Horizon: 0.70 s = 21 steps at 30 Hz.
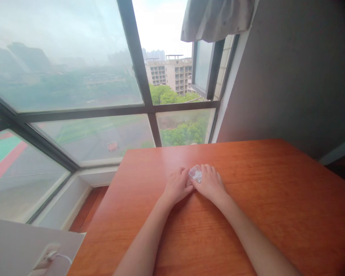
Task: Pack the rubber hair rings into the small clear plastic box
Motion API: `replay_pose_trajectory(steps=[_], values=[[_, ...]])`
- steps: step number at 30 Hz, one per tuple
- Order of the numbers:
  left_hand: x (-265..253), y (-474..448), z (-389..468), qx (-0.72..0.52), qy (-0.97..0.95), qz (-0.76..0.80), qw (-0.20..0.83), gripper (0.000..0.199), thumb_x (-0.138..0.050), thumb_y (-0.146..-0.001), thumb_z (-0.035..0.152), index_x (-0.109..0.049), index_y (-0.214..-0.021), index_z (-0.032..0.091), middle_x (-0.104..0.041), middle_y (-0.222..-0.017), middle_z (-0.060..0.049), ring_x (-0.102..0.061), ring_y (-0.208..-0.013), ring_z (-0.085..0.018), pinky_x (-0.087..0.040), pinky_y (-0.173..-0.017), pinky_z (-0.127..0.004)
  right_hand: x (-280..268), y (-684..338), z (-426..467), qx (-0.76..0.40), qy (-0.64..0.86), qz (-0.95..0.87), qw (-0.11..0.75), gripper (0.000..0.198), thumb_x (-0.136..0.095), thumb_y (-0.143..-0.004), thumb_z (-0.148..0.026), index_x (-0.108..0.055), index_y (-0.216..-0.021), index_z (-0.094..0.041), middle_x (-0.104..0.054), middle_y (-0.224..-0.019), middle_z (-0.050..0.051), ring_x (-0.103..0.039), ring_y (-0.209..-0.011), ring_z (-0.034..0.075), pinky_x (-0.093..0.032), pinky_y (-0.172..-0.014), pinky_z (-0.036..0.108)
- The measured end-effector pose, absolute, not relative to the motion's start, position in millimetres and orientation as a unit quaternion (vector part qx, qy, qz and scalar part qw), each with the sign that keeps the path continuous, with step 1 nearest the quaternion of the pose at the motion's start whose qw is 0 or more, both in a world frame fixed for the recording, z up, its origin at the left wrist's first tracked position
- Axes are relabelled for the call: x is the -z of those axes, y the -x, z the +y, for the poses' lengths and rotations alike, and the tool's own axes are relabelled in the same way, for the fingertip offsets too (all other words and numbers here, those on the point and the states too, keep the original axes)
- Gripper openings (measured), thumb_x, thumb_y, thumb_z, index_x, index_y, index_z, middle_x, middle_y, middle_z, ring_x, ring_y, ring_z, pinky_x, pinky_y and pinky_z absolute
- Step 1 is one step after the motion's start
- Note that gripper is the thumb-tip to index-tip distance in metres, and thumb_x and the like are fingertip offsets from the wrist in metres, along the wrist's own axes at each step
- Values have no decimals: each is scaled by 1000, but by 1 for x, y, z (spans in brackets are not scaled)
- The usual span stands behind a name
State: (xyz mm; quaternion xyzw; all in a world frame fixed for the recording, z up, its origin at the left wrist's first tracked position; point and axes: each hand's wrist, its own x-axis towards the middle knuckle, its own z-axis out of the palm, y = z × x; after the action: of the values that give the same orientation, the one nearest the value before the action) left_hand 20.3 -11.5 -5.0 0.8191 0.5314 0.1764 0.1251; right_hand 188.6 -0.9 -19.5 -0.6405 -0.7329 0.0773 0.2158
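Note:
A small, pale, partly clear thing with a pink and grey pattern (195, 173) lies at the table, between my two hands; its exact kind cannot be made out. Curled along its left side is my left hand (177, 185), fingers bent and thumb pointing in at its near edge. My right hand (210, 183) covers its right side, with the fingers stretched forward over it and the thumb at the near edge. The two thumbs almost meet. Part of the thing is hidden beneath the fingers.
The reddish-brown wooden table (276, 199) spreads under both arms. Beyond its far edge stand framed windows (149, 109), one pane swung open, with a grey curtain (217, 19) above. A dark wall (284, 76) rises at right. A socket with a plugged-in cable (50, 256) sits low left.

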Motion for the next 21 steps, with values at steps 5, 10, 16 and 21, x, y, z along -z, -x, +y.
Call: replay_pose_trajectory(steps=[5, 10, 16, 21], values=[[5, -20, -12, -191, -812, 532, 144, 64, -67, -74, 37, -43, -133, 25, -51, -131, -10, -53, -115, -29, -42, -95, -44, 2, -194, -1, -90, 661, -729, 154, 47, -68, -72, -56, -61, -95, -16, -59, -98, 14, -55, -98, 30, -42, -79, 37], [10, -24, -9, -277, -772, 528, 220, 93, -75, -63, 31, -27, -143, 24, -52, -134, -12, -54, -118, -30, -41, -100, -46, 0, -187, -1, -144, 638, -734, 186, 41, -60, -78, -60, -64, -88, -20, -61, -88, 7, -58, -81, 21, -38, -67, 29], [12, -32, -10, -386, -719, 481, 320, 87, -72, -62, 22, -29, -138, 21, -52, -133, -12, -57, -113, -25, -46, -97, -40, 1, -186, -1, -204, 628, -719, 218, 42, -53, -84, -59, -65, -80, -19, -65, -83, 7, -59, -75, 18, -35, -63, 27], [12, -30, -9, -376, -717, 454, 372, 76, -69, -67, 19, -33, -134, 19, -62, -110, -7, -63, -97, -19, -50, -89, -35, 3, -186, 1, -232, 623, -713, 226, 43, -52, -84, -60, -66, -78, -19, -67, -82, 7, -59, -75, 18, -35, -63, 26]])
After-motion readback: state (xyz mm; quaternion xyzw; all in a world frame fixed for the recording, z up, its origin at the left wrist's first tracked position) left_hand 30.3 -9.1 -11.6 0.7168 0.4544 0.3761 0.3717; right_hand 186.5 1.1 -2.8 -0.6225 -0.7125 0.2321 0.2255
